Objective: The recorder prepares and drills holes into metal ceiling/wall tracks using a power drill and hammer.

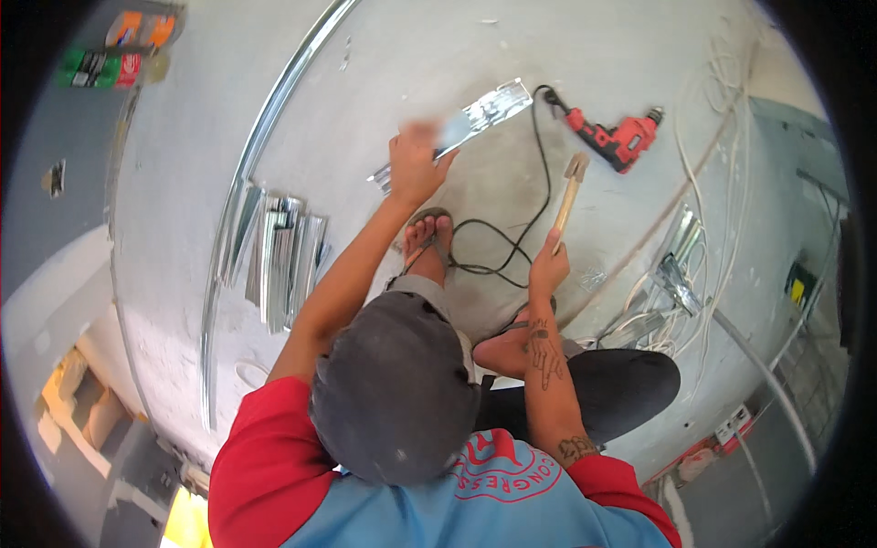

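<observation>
My left hand (pixel 417 169) grips a shiny metal strip (pixel 496 107) at mid-length, held diagonally above the floor; part of the hand and strip is blurred. My right hand (pixel 550 265) is closed on the wooden handle of a hammer (pixel 574 183), whose head points away from me. A red and black power drill (pixel 619 140) lies on the floor to the upper right, with its black cord (pixel 493 268) looping near my sandalled feet.
A pile of cut metal channels (pixel 279 260) and a long curved metal length (pixel 251 155) lie on the left. White cables (pixel 717 237) and more metal offcuts (pixel 681 279) are on the right, beside a grey pipe (pixel 763 374). Plastic bottles (pixel 105 67) lie at the upper left.
</observation>
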`<state>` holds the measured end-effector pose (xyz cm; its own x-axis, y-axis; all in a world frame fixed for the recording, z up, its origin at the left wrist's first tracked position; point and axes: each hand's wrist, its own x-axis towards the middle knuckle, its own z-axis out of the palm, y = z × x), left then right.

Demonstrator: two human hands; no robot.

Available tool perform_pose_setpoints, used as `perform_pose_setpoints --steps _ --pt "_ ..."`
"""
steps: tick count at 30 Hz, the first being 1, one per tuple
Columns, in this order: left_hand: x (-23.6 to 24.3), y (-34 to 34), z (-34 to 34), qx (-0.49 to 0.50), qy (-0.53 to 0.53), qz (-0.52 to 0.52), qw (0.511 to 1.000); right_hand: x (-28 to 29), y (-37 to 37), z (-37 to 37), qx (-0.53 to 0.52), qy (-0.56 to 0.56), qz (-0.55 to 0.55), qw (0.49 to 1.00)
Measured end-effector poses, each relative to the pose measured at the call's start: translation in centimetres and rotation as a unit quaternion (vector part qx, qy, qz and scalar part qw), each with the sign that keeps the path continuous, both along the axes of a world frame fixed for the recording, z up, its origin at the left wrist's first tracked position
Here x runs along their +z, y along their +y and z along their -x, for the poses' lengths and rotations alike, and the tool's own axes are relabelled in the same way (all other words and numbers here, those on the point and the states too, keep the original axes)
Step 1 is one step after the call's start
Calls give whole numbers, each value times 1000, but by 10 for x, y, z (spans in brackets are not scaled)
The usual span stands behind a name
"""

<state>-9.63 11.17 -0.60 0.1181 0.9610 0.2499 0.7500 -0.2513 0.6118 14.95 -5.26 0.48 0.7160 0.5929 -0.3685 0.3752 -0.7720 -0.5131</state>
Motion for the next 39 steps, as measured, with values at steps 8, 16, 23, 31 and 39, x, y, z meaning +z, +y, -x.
perform_pose_setpoints --steps 8,16,23,31,39 --pt "247 35 -5 -263 -6 -161 951 187 69 -70 22 259 -358 897" --pt "419 -19 -71 -417 123 -183 882 378 24 -98 188 358 -357 842" --pt "436 -46 -120 -477 161 95 859 420 -53 -120 226 210 -397 865" --pt "443 -106 -157 -494 81 33 865 442 -88 -97 199 106 -383 896" --pt "453 -115 -147 -372 61 -468 799 434 -101 -91 313 -101 -582 743"
